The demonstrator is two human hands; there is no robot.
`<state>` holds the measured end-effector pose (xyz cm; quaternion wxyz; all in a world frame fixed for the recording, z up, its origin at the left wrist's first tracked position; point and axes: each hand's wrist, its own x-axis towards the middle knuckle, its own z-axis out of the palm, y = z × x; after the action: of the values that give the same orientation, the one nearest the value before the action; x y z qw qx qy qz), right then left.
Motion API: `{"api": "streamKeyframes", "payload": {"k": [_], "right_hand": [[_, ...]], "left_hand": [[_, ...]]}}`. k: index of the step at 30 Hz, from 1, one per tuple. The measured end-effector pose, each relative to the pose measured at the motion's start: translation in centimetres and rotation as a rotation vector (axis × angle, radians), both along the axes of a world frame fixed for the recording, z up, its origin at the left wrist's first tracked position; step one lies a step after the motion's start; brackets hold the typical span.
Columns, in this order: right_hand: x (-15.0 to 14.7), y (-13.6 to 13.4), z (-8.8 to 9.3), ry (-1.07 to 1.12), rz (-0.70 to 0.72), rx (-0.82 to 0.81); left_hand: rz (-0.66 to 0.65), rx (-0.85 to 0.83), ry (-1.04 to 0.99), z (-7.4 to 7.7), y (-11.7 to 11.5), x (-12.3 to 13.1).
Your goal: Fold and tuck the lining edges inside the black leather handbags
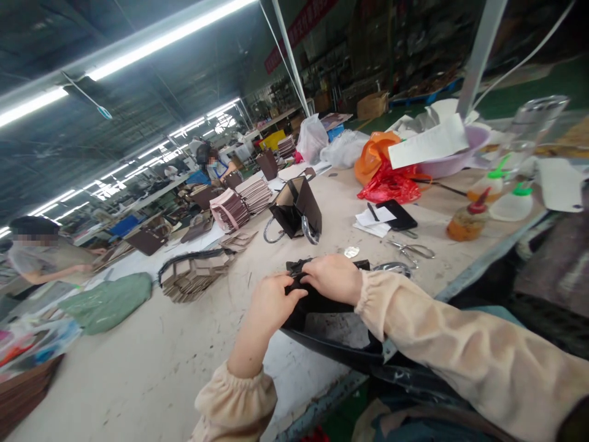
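Left hand (271,302) and right hand (337,277) work close together on a black bag piece (322,302), each pinching its upper edge between thumb and fingers; the exact spot under the right fingertips is hidden. The black bag piece lies directly beneath the hands, at the near edge of the surface (184,368), with a dark curved strip (322,348) of it reaching toward the person.

Straight ahead of the hands stands a dark brown bag (309,205), upright, its handles wrapped in clear plastic. Just right of the right hand is a wrapped loop (394,268), and a little farther right lie scissors (418,250). Beyond these, white papers (375,219) overlap a black flat object (399,213). Farther out on that side are a red plastic bag (393,184), an orange plastic bag (368,158), a lilac basin (453,161) and a red-capped bottle (464,224) of amber liquid.

Left of the hands and ahead sits a row of folded brown pieces (196,277), with a green cloth (110,301) farther left. Past the cloth, a co-worker (41,252) rests an arm on the surface.
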<state>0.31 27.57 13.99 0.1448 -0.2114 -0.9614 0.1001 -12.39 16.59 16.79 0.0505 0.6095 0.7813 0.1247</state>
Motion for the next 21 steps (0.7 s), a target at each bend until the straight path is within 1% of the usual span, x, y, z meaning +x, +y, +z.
{"api": "streamKeyframes", "payload": {"k": [4,8,13,17,21], "right_hand": [[0.4,0.2,-0.1,0.008,0.005,0.009],[0.7,0.7,-0.3,0.007,-0.062,0.002],[1.0,1.3,-0.3,-0.007,-0.056,0.015],[1.6,1.5,-0.2,-0.001,-0.033,0.042],[2.8,2.3,-0.2,0.001,-0.013,0.051]], "left_hand": [[0.088,0.0,0.058,0.1,-0.3,0.7],[0.155,0.051,0.047,0.1,-0.7,1.0],[0.149,0.096,-0.049,-0.4,-0.6,0.1],[0.106,0.084,-0.092,-0.6,0.6,-0.4],[0.091,0.132,-0.09,-1.0,1.5,-0.2]]}}
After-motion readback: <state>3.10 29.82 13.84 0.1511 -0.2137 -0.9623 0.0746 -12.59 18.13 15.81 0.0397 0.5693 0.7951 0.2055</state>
